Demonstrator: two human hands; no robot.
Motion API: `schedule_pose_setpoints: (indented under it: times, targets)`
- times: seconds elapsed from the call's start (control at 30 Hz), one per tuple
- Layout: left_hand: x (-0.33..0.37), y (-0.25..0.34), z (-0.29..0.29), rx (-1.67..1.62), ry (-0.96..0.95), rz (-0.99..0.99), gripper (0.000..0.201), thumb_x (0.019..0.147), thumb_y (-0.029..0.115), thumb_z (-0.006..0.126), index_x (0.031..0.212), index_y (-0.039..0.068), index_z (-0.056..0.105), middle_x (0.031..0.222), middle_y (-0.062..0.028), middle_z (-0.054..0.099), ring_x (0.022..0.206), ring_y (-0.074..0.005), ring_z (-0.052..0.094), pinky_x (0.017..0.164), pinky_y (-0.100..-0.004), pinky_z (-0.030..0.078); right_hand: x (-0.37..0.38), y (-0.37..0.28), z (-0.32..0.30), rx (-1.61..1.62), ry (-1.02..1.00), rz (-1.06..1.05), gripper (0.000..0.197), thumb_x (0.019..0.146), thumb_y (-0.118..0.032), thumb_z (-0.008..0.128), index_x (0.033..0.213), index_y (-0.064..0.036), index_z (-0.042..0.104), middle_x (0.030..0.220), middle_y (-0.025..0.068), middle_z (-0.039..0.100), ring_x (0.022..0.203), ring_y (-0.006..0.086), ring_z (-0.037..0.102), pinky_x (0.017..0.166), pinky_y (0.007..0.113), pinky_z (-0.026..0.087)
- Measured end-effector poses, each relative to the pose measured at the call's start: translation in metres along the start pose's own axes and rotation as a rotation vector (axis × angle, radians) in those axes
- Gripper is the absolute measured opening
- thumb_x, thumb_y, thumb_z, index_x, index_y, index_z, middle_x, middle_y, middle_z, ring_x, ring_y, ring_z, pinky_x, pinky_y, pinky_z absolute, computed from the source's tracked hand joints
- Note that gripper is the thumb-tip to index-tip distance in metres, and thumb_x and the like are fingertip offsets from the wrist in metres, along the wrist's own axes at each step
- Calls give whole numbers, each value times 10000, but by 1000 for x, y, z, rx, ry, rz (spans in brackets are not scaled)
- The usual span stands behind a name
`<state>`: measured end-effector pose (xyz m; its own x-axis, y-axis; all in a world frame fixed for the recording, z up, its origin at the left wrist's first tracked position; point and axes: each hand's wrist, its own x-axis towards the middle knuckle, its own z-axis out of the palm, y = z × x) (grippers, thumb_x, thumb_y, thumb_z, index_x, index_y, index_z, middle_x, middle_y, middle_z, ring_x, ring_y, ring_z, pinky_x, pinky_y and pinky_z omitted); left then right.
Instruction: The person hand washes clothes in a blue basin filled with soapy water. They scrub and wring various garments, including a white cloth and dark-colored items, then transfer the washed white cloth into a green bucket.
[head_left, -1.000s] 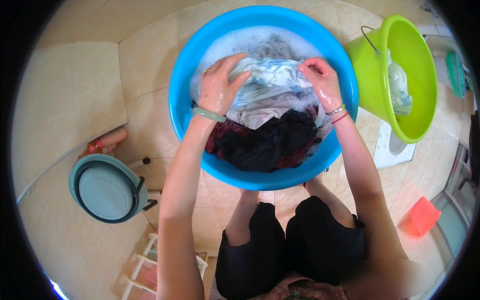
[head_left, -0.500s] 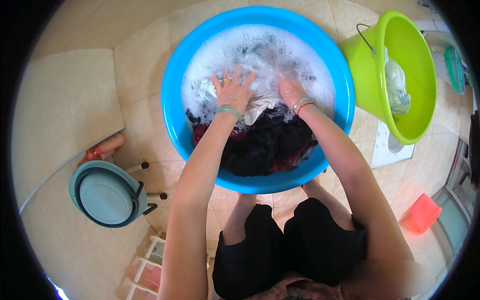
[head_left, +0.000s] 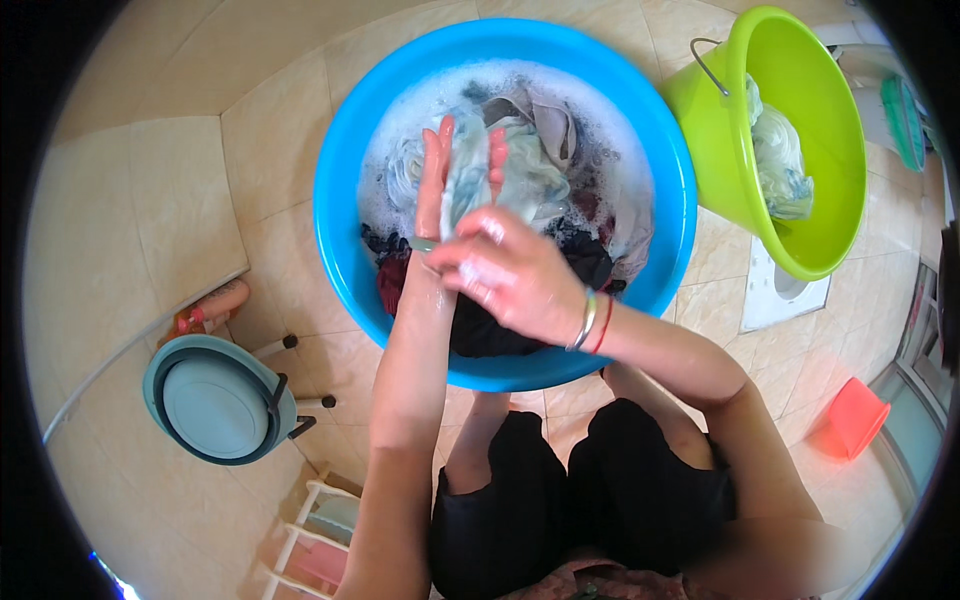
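A pale, wet garment (head_left: 466, 180) with faint bluish patches lies across my left hand (head_left: 433, 185). That hand is raised over the suds, and its fingers show on both sides of the cloth. My right hand (head_left: 510, 272), foamy and slightly blurred, is curled at my left wrist beside the green bangle (head_left: 424, 244). What its fingers grip there is hidden. Beneath both hands stands a large blue basin (head_left: 336, 255) of foamy water. A grey cloth (head_left: 550, 125) floats toward its far side, and dark clothes (head_left: 485, 330) are heaped at its near side.
A lime-green bucket (head_left: 835, 130) holding whitish wet cloth (head_left: 782, 165) leans beside the basin. Beyond it is a white floor fixture (head_left: 770, 300). A red container (head_left: 850, 418) sits at right. Left are a grey-green folding basin (head_left: 215, 400), a pink bottle (head_left: 215, 303) and a white rack (head_left: 295, 535).
My left hand has come up out of the suds with the pale garment on it. The right hand has moved left and nearer, to my left wrist. The grey cloth now shows above the foam.
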<state>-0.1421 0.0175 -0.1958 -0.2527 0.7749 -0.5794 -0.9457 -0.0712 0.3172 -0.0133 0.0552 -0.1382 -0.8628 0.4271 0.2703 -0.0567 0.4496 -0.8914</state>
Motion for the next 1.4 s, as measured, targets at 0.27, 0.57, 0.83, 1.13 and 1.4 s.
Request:
schedule_pose_setpoints:
  times: [0.27,0.57,0.83,1.13,1.4]
  targets:
    - [-6,-28,-20,-99,12,84,444,967,534,482,703,180,431,646,20,413,640,-121,456,561,-274,376,17,28,28,-270,152,-182,247,782,-208,735,652,-97,557,704,52,528,534,224,573,477,334,457]
    - [15,-70,-50,-150,282,106,372,1013,331,411,1212,49,552,1183,-92,619,1107,-266,587,1008,-417,436,11,119,18,-401,184,154,167,865,-186,585,757,-59,589,687,149,600,630,342,616,537,446,489]
    - [1,-66,-107,-435,-521,87,343,1010,307,396,1278,124,505,1216,-60,585,1120,-255,553,991,-383,442,-1,54,46,-238,38,-8,173,868,-181,586,741,-65,565,724,114,584,626,317,607,595,422,501]
    - [17,-26,-49,-8,225,61,479,1027,459,352,1397,167,434,1311,-103,492,1208,-235,457,1056,-383,347,6,164,-8,-456,146,289,221,890,-234,610,976,-39,551,943,184,573,885,363,598,751,444,506]
    - [23,-25,-47,89,204,-38,450,1025,436,387,1444,272,404,874,-10,454,746,-129,417,763,-296,399,-10,175,2,-385,-156,458,295,874,-197,622,1110,-41,538,1086,194,561,1026,387,550,879,469,459]
